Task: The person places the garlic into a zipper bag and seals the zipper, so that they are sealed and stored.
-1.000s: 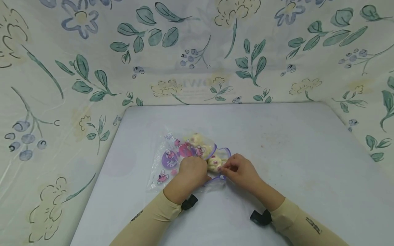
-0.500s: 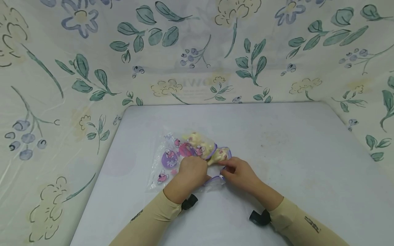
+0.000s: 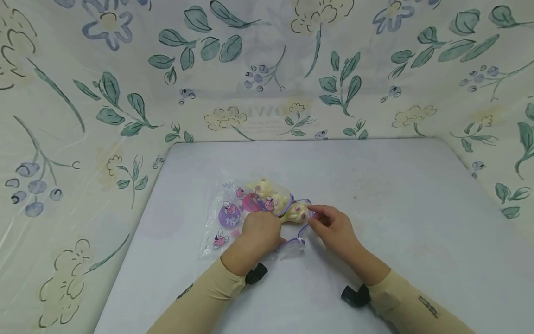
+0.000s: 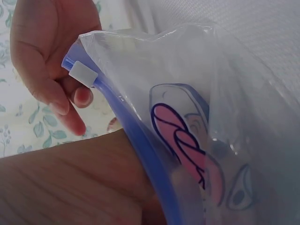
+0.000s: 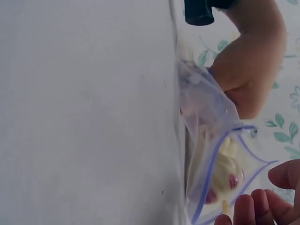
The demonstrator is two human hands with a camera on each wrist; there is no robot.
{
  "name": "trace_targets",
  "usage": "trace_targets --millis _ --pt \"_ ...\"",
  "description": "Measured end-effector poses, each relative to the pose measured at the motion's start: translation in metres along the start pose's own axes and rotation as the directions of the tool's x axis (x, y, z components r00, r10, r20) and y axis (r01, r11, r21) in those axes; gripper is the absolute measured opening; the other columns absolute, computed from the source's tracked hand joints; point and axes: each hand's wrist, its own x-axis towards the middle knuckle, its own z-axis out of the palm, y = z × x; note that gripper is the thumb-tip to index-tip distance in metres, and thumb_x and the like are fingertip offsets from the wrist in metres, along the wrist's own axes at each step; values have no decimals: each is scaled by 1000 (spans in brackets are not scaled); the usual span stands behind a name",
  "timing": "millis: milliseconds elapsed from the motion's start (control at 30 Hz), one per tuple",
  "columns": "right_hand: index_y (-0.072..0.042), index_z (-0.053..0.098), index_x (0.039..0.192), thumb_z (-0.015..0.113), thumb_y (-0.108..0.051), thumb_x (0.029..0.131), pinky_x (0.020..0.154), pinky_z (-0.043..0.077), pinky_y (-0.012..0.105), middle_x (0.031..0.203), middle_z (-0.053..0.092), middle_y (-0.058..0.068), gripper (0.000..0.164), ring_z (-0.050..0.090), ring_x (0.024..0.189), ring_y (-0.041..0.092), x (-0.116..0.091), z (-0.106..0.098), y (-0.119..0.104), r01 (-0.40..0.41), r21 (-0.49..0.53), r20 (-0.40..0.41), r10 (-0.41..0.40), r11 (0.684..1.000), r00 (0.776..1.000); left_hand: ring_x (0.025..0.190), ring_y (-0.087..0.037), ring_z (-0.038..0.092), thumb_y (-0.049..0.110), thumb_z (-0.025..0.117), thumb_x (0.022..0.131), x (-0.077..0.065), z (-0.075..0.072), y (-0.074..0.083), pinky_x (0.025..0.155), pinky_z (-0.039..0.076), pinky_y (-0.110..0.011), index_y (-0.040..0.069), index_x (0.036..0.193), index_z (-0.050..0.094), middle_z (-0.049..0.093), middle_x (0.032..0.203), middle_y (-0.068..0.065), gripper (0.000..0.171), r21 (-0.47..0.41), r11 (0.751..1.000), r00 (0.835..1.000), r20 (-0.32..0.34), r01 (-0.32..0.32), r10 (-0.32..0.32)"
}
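A clear zip bag (image 3: 210, 232) with purple and pink cartoon prints lies flat, its purple-edged mouth facing right. My left hand (image 3: 262, 234) grips the bag near the mouth, its fingertips hidden. One pale yellow toy (image 3: 298, 212) with pink patches sits in the mouth; in the right wrist view the toy (image 5: 224, 176) shows between the spread zip edges. Another pale yellow toy (image 3: 267, 189) shows through the plastic farther back. My right hand (image 3: 335, 229) is beside the mouth, thumb and fingers apart, fingertips close to the toy. A white slider (image 4: 83, 73) sits at one zip end.
The bag rests on a white table (image 3: 396, 208), left of its middle. Floral sheeting (image 3: 267, 69) rises behind the table and along its sides. Black wrist-camera mounts (image 3: 355, 296) hang under both sleeves.
The toy at the mouth tilted up and back, then came to lie nearer the right edge. My right hand shifted slightly right and up, its fingers parting. My left hand stayed put.
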Motion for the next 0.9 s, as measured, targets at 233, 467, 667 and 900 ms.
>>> trace_targets --millis 233,467,667,900 --pt "-4 69 121 70 -3 91 67 49 20 94 66 9 31 58 80 14 0 -13 4 -28 -43 -1 28 999 1000 65 -19 64 61 79 77 1 0 0 55 53 -35 13 73 75 64 67 1 48 1 1000 1000 12 8 -8" --pt "-3 69 120 68 0 90 72 50 20 97 68 9 31 59 84 17 -2 -19 5 -24 -63 7 24 998 1000 67 -19 65 61 79 77 1 0 1 56 54 -36 12 73 74 66 70 0 49 -16 1000 999 26 19 -19" --pt "-3 70 118 67 3 89 74 52 22 97 69 7 31 62 85 17 0 -28 11 109 -153 -23 -114 982 993 75 -21 68 60 85 70 -5 -7 3 63 56 -39 9 83 75 69 77 -3 53 -28 999 998 52 26 -25" --pt "-6 70 120 65 10 86 82 57 36 106 70 9 38 67 94 20 9 -39 6 401 -355 28 -420 844 907 76 -26 68 38 91 69 -14 -26 -1 66 59 -43 2 106 74 68 125 -15 55 -98 995 996 88 14 -5"
